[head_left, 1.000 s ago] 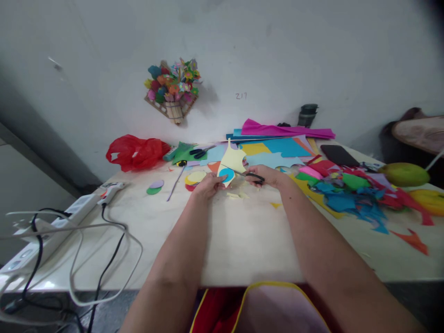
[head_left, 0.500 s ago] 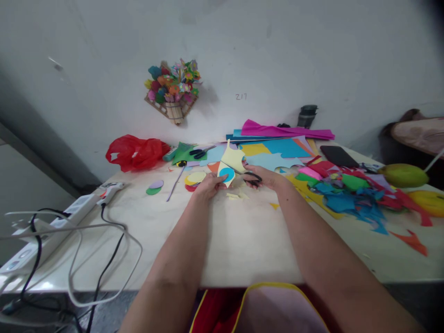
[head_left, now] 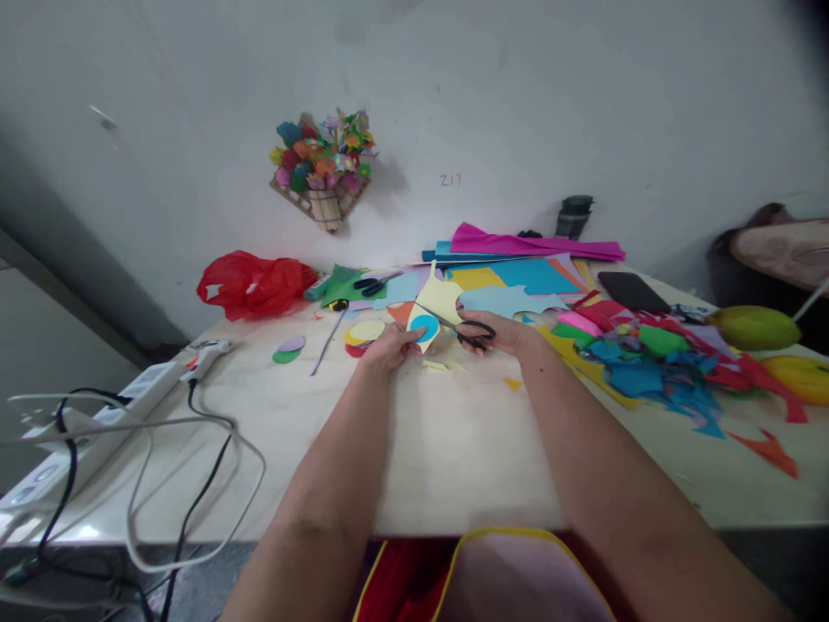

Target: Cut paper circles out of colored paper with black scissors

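My left hand [head_left: 396,345] pinches a pale yellow sheet [head_left: 441,296] together with a blue paper circle [head_left: 426,327] lying on it. Black scissors [head_left: 476,333] are gripped in my right hand [head_left: 487,331], their blades reaching left across the yellow sheet just above the circle. Below the hands, pale yellow scraps [head_left: 442,367] lie on the table. Beside my left hand are a pale yellow circle [head_left: 367,331] and other circles partly under it.
A power strip [head_left: 139,393] with loose cables is at the left. A red plastic bag [head_left: 249,285] and second scissors [head_left: 372,284] lie at the back left. Coloured scraps [head_left: 661,371], a phone [head_left: 633,292] and a mango-like fruit [head_left: 755,327] are at the right.
The scissors have shifted slightly right, showing more of their handles and blades. The yellow sheet's upper part has moved slightly right.
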